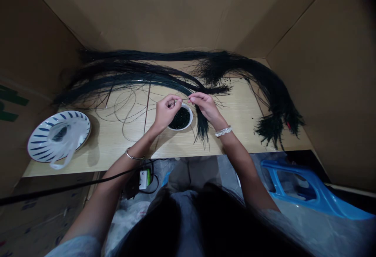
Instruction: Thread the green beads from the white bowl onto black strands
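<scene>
Above a small white bowl (192, 118) of tiny dark pieces (179, 119), my two hands face each other with a short gap between their fingertips. My left hand (168, 108) is closed in a pinch on a thin dark strand. Opposite it, my right hand (205, 105) also pinches, and the strand seems to run between both. Whatever else the fingertips hold is too small to make out. Just behind and under my right hand lies a bundle of long dark strands (202, 125), its cut ends hanging toward the front edge.
More dark strand bundles (152, 56) lie along the back, one curving down at the right (273, 88). Loose strands loop left of the bowl. A striped plate (38, 143) holds a plastic bag (69, 139). Cardboard walls surround the table (117, 155); a blue stool (317, 190) stands right.
</scene>
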